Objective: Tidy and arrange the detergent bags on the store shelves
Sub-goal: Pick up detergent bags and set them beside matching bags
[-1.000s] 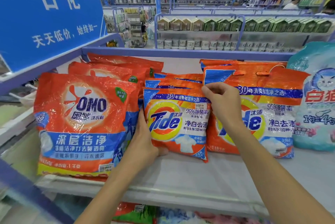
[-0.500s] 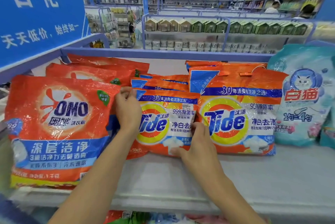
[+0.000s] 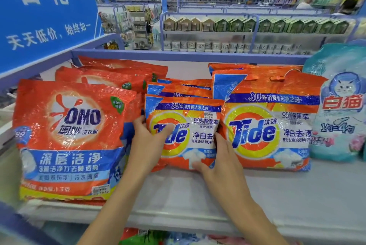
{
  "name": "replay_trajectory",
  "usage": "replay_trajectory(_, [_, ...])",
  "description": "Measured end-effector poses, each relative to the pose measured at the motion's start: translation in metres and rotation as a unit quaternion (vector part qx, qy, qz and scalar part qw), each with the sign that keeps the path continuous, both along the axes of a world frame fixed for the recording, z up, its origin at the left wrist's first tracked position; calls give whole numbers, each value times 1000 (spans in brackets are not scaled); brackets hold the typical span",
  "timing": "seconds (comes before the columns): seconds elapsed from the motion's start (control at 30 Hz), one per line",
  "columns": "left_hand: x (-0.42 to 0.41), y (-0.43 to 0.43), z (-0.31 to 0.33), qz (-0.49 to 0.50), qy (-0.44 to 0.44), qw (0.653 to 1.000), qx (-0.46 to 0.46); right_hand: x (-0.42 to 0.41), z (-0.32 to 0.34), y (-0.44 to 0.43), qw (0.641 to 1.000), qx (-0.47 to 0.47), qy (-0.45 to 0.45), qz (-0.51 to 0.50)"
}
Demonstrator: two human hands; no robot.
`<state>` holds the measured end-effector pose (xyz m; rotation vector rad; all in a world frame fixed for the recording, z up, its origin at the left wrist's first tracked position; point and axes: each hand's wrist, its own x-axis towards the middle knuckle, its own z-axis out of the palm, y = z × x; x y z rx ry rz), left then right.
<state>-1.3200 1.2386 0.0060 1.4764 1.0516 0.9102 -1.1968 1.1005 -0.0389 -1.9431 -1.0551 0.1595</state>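
Well, the white shelf [image 3: 198, 191] carries everything. The big OMO bag [image 3: 67, 137] stands at nine o'clock from the centre, with spare OMO bags [image 3: 111, 78] stacked behind it toward eleven. The large Tide bag [image 3: 265, 126] leans at three o'clock, and a teal cat-print pouch [image 3: 340, 118] sits just beside it, farther toward three.

Between the OMO bag and the large Tide bag sits the small Tide bag [image 3: 186, 131]. It fronts a row of matching bags [image 3: 178, 90] lined up toward twelve, with its base on the shelf and its top tilted back.

My left hand [image 3: 146, 141] grips its left edge, thumb across the printed front and fingers tucked behind. My right hand [image 3: 219, 157] grips the bag's lower right, at its five o'clock. That thumb presses the front near the base, and the fingers are slipped between it and the large Tide bag.

Half a second back my left hand was at the bag's top left corner. It has slid down to mid-edge, while my right hand has kept to the lower right.
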Motion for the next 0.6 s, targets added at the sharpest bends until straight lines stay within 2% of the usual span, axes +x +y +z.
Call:
replay_trajectory(0.07, [-17,-2,-21,-76,112,990,29,1,-1,2,1000,-8,-9,0])
replay_trajectory(0.13, [-27,-4,-30,-121,165,977,60,2,-1,3,1000,-18,-12,6])
replay_trajectory(0.23, [-32,0,-31,-108,167,973,117,9,1,5,999,-18,-11,34])
replay_trajectory(0.5, [-29,8,-30,-110,148,969,167,20,4,14,998,-37,-41,43])
replay_trajectory(0.6, [-33,2,-40,-102,187,952,219,16,1,8,997,-46,-49,45])
